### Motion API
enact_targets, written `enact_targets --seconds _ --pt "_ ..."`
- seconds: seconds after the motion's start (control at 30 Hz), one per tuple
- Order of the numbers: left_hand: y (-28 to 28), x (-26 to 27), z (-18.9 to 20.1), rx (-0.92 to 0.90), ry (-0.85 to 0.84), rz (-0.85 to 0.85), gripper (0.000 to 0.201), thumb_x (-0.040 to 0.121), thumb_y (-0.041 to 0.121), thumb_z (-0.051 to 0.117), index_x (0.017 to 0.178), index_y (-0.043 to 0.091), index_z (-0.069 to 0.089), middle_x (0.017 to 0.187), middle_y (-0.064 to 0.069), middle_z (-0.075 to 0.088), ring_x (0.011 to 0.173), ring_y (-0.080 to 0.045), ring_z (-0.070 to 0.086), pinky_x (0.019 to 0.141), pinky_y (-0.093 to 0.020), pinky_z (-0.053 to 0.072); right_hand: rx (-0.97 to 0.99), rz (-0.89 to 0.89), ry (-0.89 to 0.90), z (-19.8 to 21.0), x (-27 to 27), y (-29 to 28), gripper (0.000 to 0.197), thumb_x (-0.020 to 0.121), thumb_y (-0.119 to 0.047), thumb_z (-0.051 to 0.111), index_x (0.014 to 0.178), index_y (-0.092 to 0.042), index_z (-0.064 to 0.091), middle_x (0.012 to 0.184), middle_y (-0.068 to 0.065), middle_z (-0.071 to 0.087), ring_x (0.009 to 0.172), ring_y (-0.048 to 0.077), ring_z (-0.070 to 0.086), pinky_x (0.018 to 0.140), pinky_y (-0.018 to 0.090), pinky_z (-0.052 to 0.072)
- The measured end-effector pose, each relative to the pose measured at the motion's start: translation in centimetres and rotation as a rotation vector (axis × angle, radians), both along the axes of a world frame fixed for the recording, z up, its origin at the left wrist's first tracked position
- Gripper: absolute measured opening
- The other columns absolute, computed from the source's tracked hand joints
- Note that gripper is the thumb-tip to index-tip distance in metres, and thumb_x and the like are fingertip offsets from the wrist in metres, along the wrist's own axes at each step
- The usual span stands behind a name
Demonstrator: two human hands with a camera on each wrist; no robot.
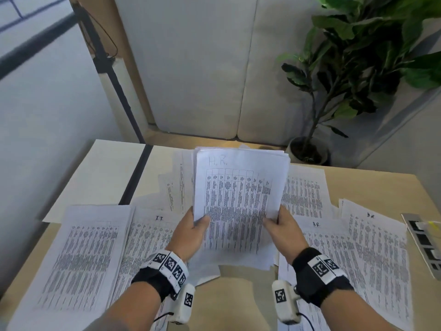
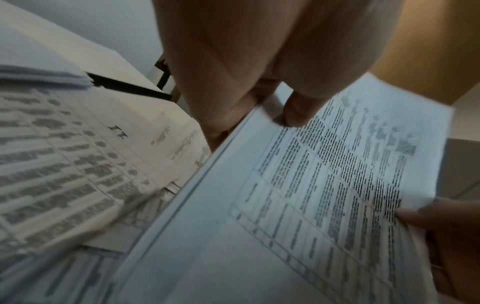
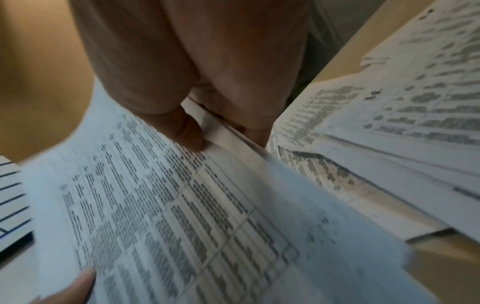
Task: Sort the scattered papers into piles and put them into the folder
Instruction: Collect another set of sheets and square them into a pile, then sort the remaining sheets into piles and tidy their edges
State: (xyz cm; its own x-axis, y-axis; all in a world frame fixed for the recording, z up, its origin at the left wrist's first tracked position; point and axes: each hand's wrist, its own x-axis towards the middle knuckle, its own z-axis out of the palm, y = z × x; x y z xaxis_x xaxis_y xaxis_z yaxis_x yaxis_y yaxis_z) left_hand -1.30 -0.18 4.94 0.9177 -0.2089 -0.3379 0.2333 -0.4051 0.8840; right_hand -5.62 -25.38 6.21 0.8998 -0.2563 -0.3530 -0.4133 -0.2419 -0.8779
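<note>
A stack of printed sheets marked "H.R." (image 1: 238,194) is held up above the table by both hands. My left hand (image 1: 191,229) pinches its lower left edge, thumb on top. My right hand (image 1: 280,225) pinches the lower right edge the same way. The left wrist view shows the left thumb (image 2: 296,111) pressed on the stack (image 2: 298,205); the right wrist view shows the right thumb (image 3: 187,131) on the stack (image 3: 182,205). On the table lie a pile marked "I.T." (image 1: 152,235), an unmarked pile (image 1: 78,263) to its left and piles marked "B.R." (image 1: 334,247). An open cream folder (image 1: 107,173) lies at the back left.
More loose sheets (image 1: 303,194) lie behind the held stack. A grey strip with black squares (image 1: 424,240) sits at the table's right edge. A potted plant (image 1: 358,68) stands behind the table on the right, a black stand (image 1: 107,68) on the left.
</note>
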Motion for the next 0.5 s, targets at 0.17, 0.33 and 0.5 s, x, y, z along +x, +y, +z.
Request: enact_targets --seconds 0.17,0.33,0.5 --pt "6.4 -0.5 -0.6 0.078 0.060 0.097 0.071 0.091 0.070 0.051 0.151 0.034 0.039 0.151 0.014 0.050 0.138 -0.011 0.048 0.117 -0.049 0.038 0.143 0.168 0.149 -0.3 2.0 4.1 0.038 0.098 0.001 0.055 0.128 -0.020 0.061 0.117 0.003 0.074 0.112 0.027 0.068 0.100 0.044 0.055" --pt "13.8 -2.4 -0.6 0.102 0.121 0.219 0.047 0.100 0.048 0.056 0.143 0.030 0.047 0.137 0.012 0.059 0.127 -0.014 0.056 0.111 -0.046 0.044 0.247 0.342 0.280 -1.2 3.5 11.6 0.034 0.101 0.003 0.053 0.125 -0.021 0.059 0.110 0.003 0.070 0.091 0.017 0.070 0.079 0.033 0.055" --pt "22.4 -3.9 -1.6 0.244 0.161 0.323 0.029 0.102 0.037 0.057 0.128 0.025 0.055 0.115 0.008 0.066 0.103 -0.011 0.063 0.078 -0.026 0.051 0.237 0.481 0.383 -4.0 3.7 20.7 0.034 0.094 -0.010 0.062 0.126 -0.020 0.062 0.122 0.015 0.071 0.110 0.039 0.070 0.098 0.061 0.056"
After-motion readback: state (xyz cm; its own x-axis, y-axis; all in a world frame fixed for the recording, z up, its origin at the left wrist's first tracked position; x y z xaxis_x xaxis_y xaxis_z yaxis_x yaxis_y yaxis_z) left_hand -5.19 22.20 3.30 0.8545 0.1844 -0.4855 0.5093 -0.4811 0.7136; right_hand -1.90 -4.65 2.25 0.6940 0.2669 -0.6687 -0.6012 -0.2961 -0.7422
